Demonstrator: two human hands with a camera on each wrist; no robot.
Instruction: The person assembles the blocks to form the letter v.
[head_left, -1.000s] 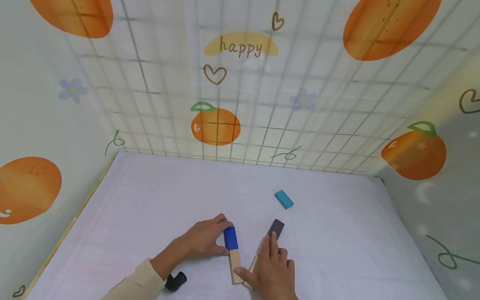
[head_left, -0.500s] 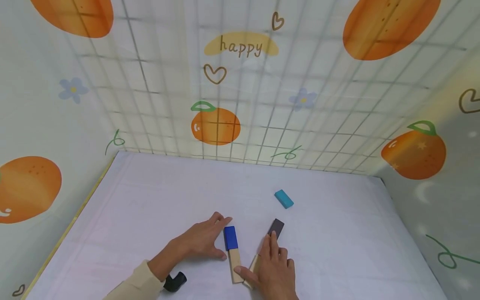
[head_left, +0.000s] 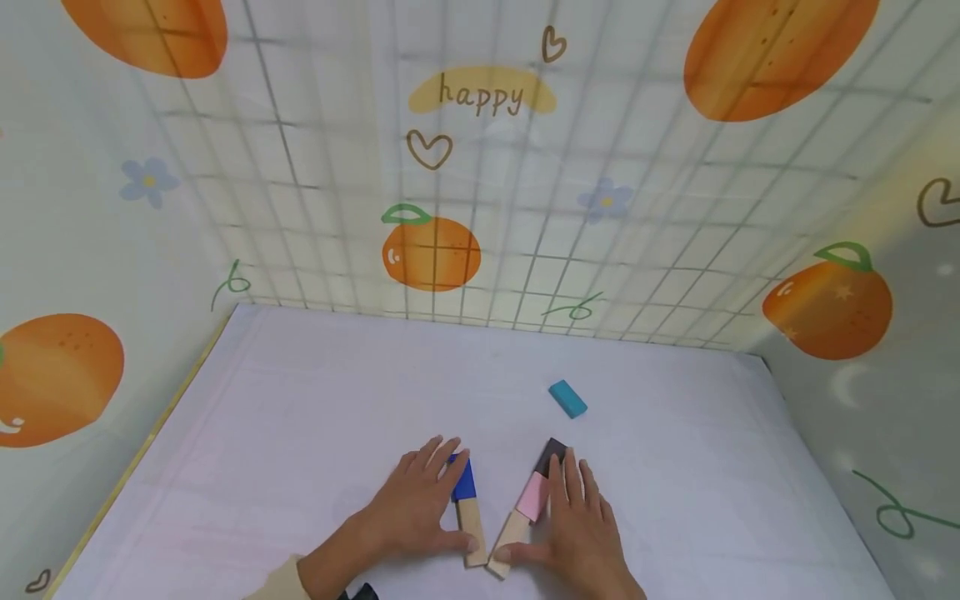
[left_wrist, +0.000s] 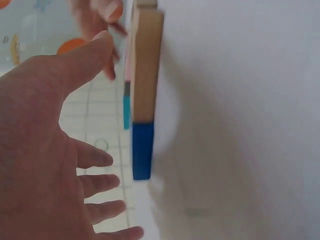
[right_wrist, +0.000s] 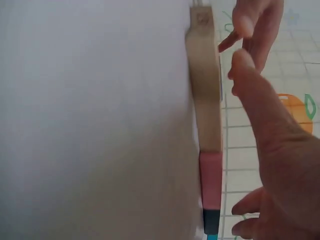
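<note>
In the head view, two rows of blocks lie on the white tabletop, their near ends close together in a V. The left row has a blue block [head_left: 467, 485] at the far end of a plain wooden block [head_left: 468, 518]. My left hand [head_left: 416, 512] is spread over its left side, fingers extended, thumb over the wood. On the right a dark grey block [head_left: 550, 452], a pink block [head_left: 532, 498] and another wooden block [head_left: 513, 532] line up. My right hand [head_left: 585, 525] lies along their right side with straight fingers, its thumb over the wooden block.
A teal block [head_left: 567, 399] lies farther back on the white tabletop [head_left: 337, 375], beyond the dark grey block. Part of a black object [head_left: 365, 592] shows by the left forearm. Fabric walls [head_left: 510, 175] printed with oranges and grid lines surround the table.
My left hand has let go of the blue block and spread over the row. My right hand has shifted right, uncovering the pink block. The blocks look unmoved.
</note>
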